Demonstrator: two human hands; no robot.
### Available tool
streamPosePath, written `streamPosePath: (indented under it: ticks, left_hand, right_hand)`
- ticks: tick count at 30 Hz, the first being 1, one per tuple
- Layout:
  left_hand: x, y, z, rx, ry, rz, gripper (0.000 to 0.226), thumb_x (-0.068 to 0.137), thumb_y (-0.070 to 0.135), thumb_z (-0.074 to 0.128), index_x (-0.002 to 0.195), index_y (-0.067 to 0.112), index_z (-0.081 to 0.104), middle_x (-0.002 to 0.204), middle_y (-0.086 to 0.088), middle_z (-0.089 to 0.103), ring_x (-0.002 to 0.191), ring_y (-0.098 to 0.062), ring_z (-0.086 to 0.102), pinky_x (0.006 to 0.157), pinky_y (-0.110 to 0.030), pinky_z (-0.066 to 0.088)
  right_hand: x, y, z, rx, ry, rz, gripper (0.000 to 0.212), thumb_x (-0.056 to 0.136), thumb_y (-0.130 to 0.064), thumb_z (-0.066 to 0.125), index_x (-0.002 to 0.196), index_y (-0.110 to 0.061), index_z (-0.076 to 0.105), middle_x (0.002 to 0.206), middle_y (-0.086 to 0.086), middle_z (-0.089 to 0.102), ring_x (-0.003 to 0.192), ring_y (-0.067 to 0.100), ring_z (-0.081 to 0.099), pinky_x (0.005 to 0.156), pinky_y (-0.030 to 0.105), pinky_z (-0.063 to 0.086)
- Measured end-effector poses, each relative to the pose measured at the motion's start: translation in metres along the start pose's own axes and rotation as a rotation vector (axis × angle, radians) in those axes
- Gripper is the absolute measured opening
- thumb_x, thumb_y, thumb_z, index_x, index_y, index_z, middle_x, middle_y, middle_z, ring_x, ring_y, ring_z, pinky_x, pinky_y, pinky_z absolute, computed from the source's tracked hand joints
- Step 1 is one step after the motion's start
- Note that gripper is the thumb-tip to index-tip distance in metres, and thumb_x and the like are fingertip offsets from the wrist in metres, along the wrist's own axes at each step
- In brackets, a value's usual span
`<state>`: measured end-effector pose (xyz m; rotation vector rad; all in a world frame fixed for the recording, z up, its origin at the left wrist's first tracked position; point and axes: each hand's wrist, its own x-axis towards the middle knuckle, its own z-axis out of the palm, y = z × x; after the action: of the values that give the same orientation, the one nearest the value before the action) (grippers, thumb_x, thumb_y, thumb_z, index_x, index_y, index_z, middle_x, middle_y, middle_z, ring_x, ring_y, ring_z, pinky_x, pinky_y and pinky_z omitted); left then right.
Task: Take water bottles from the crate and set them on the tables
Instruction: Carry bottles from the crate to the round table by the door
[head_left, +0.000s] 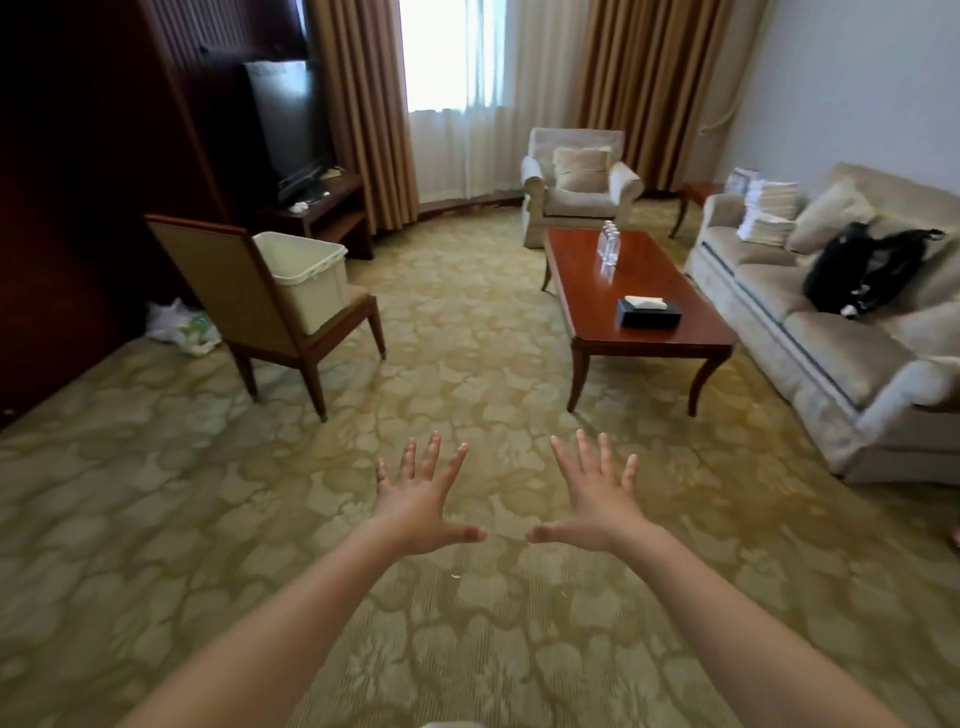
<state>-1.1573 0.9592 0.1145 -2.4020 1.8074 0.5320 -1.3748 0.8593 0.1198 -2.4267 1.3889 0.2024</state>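
Note:
My left hand and my right hand are stretched out in front of me, palms down, fingers spread wide, holding nothing. They hover over patterned carpet. A cream plastic crate stands on the seat of a wooden chair at the left; its inside is hidden from here. Several clear water bottles stand in a row on the far end of the red-brown coffee table, well beyond my hands.
A black tissue box lies on the coffee table's near half. A beige sofa with a black bag and stacked towels runs along the right. An armchair, a small side table, a TV stand.

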Motion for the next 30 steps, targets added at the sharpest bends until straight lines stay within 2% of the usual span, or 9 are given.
streamPosePath:
  ticks: [6, 10, 16, 21, 30]
  left_hand:
    - [0.102, -0.038, -0.031, -0.014, 0.014, -0.068, 0.115, 0.072, 0.086, 0.047, 0.146, 0.043, -0.028, 0.156, -0.001, -0.037, 0.144, -0.031, -0.033, 0.114, -0.063, -0.017]
    - [0.187, -0.072, -0.080, -0.015, 0.054, -0.090, 0.115, 0.071, 0.087, 0.047, 0.148, 0.043, -0.027, 0.157, 0.000, -0.036, 0.145, -0.031, -0.032, 0.114, -0.063, -0.016]
    - [0.301, -0.122, -0.148, 0.011, 0.093, -0.096, 0.115, 0.072, 0.086, 0.048, 0.148, 0.042, -0.026, 0.156, 0.000, -0.037, 0.143, -0.029, -0.035, 0.114, -0.065, -0.013]
    - [0.376, -0.153, -0.169, -0.005, 0.058, -0.112, 0.116, 0.070, 0.086, 0.048, 0.147, 0.043, -0.028, 0.155, 0.001, -0.038, 0.142, -0.029, -0.036, 0.114, -0.066, -0.014]
    - [0.544, -0.194, -0.215, -0.065, 0.051, -0.222, 0.115, 0.072, 0.084, 0.050, 0.147, 0.042, -0.025, 0.156, -0.001, -0.036, 0.143, -0.030, -0.034, 0.114, -0.065, -0.013]
  right_hand:
    - [0.126, -0.016, -0.029, -0.036, -0.019, -0.083, 0.129, 0.068, -0.076, 0.066, 0.153, -0.036, -0.022, 0.159, 0.005, -0.034, 0.140, 0.030, -0.042, 0.111, 0.063, -0.025]
    - [0.233, -0.034, -0.068, -0.058, 0.020, -0.100, 0.131, 0.066, -0.080, 0.065, 0.153, -0.036, -0.023, 0.161, 0.006, -0.032, 0.142, 0.031, -0.039, 0.112, 0.065, -0.022]
    - [0.361, -0.065, -0.119, -0.072, 0.056, -0.157, 0.130, 0.068, -0.079, 0.064, 0.152, -0.035, -0.025, 0.161, 0.005, -0.032, 0.142, 0.031, -0.039, 0.109, 0.063, -0.026]
    - [0.449, -0.076, -0.136, -0.064, 0.014, -0.188, 0.129, 0.070, -0.077, 0.065, 0.151, -0.035, -0.027, 0.159, 0.004, -0.035, 0.139, 0.029, -0.043, 0.106, 0.060, -0.030]
    - [0.652, -0.080, -0.187, -0.059, -0.009, -0.275, 0.130, 0.069, -0.075, 0.068, 0.152, -0.036, -0.023, 0.161, 0.004, -0.030, 0.142, 0.029, -0.039, 0.112, 0.062, -0.024]
